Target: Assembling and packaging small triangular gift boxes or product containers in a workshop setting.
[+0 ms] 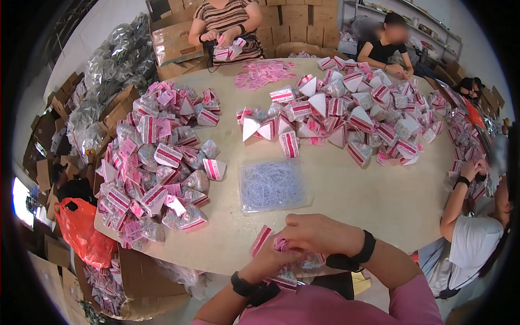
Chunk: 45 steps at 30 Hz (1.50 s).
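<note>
Left hand (pixel 272 260) gripping pink-and-white packet (pixel 262 241) at near edge of pale table (pixel 374 203). Right hand (pixel 317 233) just beside left, fingers bunched at pink top of packet; exact grip hidden. Straight beyond hands: tangled pale strands (pixel 272 185) in clear plastic. Beyond and left of left hand: packet heap (pixel 168 155). Beyond right hand: wider packet heap (pixel 352 116). Far beyond both hands: scattered pink tags (pixel 264 73). Well left of left hand: red bag (pixel 86 233).

Beyond the pink short-sleeved fabric top (pixel 336 310) sit a wide black left wristband (pixel 239 284) and a black right wristband (pixel 369 247).
</note>
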Available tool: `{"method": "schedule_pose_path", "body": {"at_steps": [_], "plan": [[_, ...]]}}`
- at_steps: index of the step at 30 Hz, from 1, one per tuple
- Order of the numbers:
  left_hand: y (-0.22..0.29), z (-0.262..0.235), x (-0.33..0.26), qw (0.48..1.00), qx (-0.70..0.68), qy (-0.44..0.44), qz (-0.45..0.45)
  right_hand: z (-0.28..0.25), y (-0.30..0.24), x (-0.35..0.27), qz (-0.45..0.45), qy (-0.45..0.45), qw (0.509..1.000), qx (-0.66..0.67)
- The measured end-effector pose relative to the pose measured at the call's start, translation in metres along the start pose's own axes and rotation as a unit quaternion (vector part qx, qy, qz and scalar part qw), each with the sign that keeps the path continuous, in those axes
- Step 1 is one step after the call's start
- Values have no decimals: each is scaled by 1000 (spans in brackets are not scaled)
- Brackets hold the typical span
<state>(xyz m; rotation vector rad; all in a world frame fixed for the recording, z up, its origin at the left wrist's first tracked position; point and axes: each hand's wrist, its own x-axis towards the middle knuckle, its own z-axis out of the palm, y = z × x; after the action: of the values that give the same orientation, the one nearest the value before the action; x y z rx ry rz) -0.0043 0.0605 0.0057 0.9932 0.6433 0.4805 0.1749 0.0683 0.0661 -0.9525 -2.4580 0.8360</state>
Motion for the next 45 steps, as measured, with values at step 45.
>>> {"method": "schedule_pose_path", "body": {"at_steps": [45], "plan": [[-22,5,2,988,149,49,1,37,1,-18,-131,128,951,-250]]}}
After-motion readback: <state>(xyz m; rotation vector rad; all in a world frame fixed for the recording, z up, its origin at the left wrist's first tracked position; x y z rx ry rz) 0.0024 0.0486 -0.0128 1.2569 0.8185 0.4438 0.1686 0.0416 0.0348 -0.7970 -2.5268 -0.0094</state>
